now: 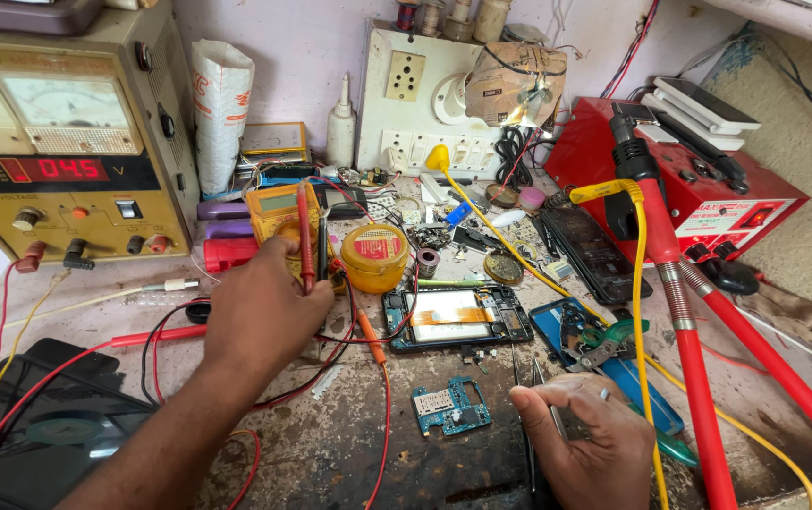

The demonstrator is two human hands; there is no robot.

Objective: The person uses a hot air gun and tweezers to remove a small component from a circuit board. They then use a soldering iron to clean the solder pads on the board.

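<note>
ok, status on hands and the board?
Left hand holds red probe upright by yellow meter. Right hand grips tweezers. Small blue circuit board lies untouched between them. Red wires cross the bench.

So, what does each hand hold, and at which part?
The left hand holds a red probe around its lower shaft. The right hand pinches tweezers near mid-length.

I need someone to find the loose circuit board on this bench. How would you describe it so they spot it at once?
Start at the opened phone lying face-up mid-bench. Just below it, left of the right hand holding tweezers, lies the small circuit board. It is the only loose blue-green board on the worn benchtop.
</note>
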